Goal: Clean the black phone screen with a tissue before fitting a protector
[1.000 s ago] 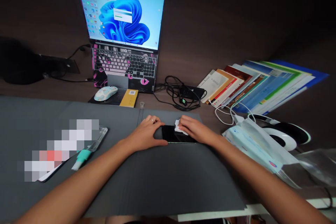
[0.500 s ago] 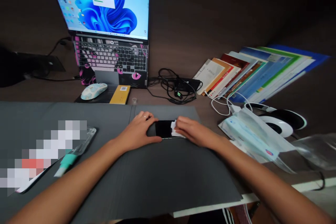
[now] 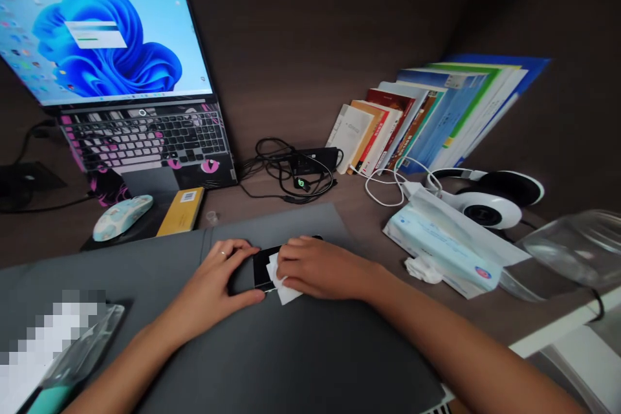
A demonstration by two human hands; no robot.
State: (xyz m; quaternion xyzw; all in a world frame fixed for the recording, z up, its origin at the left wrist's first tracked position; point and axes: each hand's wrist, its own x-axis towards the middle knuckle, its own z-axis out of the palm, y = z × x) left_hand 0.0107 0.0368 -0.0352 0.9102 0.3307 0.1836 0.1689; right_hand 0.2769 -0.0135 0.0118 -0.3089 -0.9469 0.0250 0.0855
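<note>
A black phone lies flat on a grey mat. My left hand grips the phone's left end, thumb at its near edge and fingers curled over the far edge. My right hand presses a small white wipe onto the screen, fingers closed over it and covering most of the phone.
An open laptop stands at the back left, with a mouse and a yellow box in front of it. Tangled cables, leaning books, white headphones, a tissue pack and clear plastic fill the right.
My right hand has slid the wipe leftward across the screen, from its right end to near the left end. The head camera has swung to the right.
</note>
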